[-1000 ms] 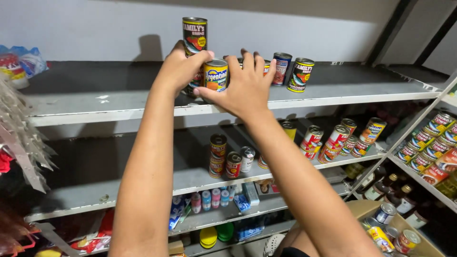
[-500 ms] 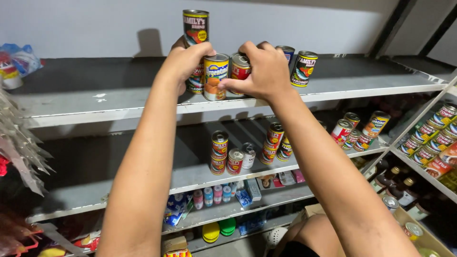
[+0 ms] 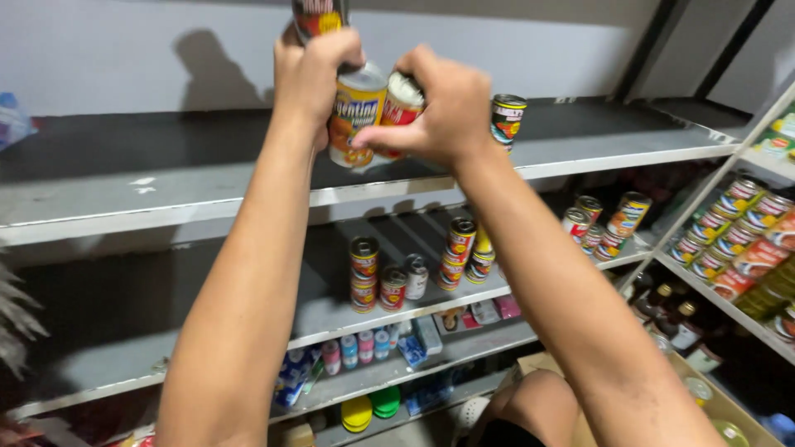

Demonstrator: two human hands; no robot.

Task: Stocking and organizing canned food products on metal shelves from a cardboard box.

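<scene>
**Cans held together over the top shelf**

Yellow can wrapped in the grip of the left hand, fingers closed round its upper part. Red can pinched in the closed grip of the right hand, tilted and pressed against the yellow one. Both over the front of the top shelf; hard to tell whether touching it or raised just clear. Third can above the left hand, cut off by the frame edge. Dark can upright on the shelf, just right of the right hand.

Judged as mid-handling: two cans in hand at once, neither set down. Next calling for level footing for each can and care not to knock the dark can or the one above.

Grey metal shelving against a pale wall. More cans stacked on the middle shelf, small packets below. Side rack at right, rows of cans, with bottles underneath.
</scene>
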